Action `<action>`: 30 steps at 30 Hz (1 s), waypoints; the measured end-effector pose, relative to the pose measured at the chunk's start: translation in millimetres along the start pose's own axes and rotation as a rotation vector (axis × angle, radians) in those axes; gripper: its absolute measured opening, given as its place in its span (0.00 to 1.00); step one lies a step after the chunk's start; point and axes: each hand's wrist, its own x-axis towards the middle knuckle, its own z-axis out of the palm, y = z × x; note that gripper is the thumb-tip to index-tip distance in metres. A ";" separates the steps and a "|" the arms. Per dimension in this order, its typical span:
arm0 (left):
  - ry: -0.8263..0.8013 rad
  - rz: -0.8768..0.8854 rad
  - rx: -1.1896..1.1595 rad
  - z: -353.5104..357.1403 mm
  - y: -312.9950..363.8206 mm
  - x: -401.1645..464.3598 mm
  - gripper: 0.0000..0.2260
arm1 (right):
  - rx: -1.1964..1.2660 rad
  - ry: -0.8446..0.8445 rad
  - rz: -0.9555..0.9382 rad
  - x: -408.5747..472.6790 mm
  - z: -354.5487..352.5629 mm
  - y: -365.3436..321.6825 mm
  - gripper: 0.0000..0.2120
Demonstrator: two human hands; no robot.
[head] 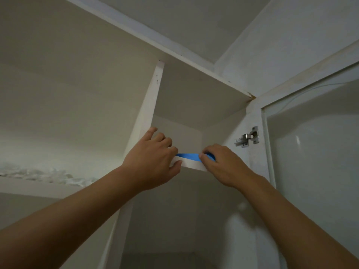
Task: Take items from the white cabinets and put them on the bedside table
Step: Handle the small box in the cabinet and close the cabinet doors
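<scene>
I look up into an open white cabinet [194,98]. Both my hands reach to the front edge of its upper shelf [191,165]. A blue item [189,155] lies on that shelf, only a thin strip of it showing above the edge. My left hand [155,162] curls its fingers over the item's left end, thumb under the shelf edge. My right hand [219,164] grips the item's right end with curled fingers. Most of the item is hidden by the shelf and my hands.
The cabinet's glass-panelled door [314,152] stands open at the right, hung on a metal hinge [247,139]. A vertical divider [147,105] separates the left compartment, where a shelf [38,188] holds pale crumpled material [48,175]. The ceiling is close above.
</scene>
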 end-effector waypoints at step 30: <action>0.063 0.005 -0.049 4.6 -1.2 -1.3 0.28 | 0.022 -0.159 0.081 -6.5 -55.3 10.6 0.25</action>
